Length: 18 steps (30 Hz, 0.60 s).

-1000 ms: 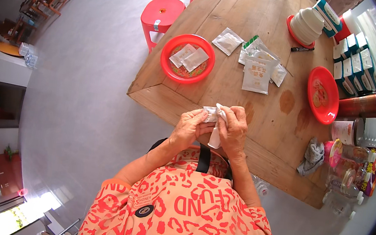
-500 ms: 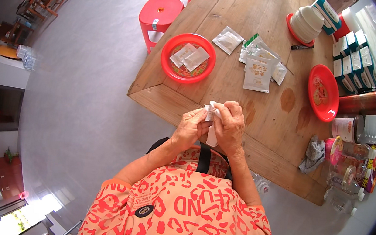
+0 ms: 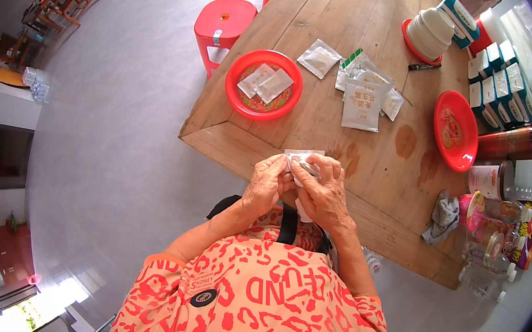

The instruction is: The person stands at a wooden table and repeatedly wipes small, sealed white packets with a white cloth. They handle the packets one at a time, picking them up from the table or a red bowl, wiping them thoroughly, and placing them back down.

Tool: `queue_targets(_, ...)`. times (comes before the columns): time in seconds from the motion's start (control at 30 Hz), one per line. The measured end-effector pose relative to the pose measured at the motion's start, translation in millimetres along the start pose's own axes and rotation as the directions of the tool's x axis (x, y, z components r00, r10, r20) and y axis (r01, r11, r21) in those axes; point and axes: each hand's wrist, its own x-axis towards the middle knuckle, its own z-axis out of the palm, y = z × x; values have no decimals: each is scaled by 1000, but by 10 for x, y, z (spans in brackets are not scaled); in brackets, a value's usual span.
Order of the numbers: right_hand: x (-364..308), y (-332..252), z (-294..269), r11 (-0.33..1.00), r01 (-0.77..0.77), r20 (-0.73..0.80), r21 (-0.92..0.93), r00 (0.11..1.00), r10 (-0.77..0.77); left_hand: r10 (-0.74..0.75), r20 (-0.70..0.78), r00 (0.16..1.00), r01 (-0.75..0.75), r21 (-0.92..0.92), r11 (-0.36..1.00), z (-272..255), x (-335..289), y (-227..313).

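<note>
Close together over the table's near edge, both my hands work on a small white packet (image 3: 307, 152). My left hand (image 3: 265, 182) pinches its left side between thumb and fingers. My right hand (image 3: 324, 196) is closed, its fingers pressed on the packet and a crumpled white tissue-like piece (image 3: 304, 212), whose loose end hangs below the palm. Fingers hide most of the packet. Beyond my left hand, a red plastic bowl (image 3: 231, 90) with a patterned bottom holds two pale sachets (image 3: 274, 86). Several silvery-white sachets (image 3: 362, 105) lie in a loose pile farther away, with one separate sachet (image 3: 319, 58) beside them.
The wooden table (image 3: 262, 142) has a red stool (image 3: 225, 20) at its left. Along its right side stand a red oval dish (image 3: 456, 131), stacked white bowls (image 3: 428, 33), tissue packs (image 3: 502, 89), a copper-coloured flask (image 3: 513, 141), a grey rag (image 3: 443, 218) and clear bottles (image 3: 490, 260).
The packet's flat far edge now shows wide beyond my fingers, where before only a small white bit showed. My right fingers have shifted over it. The loose white end hangs slightly lower.
</note>
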Motion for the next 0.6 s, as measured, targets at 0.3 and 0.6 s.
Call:
queue_targets(0.3,-73,243,-230,461,-357,-21,812,772,635,21,-24,999,-20,11,1000,78,18,81)
queue_targets(0.6,127,48,163,964,-128,-60,234,987,146,36,18,999,-37,49,998,20,55,36)
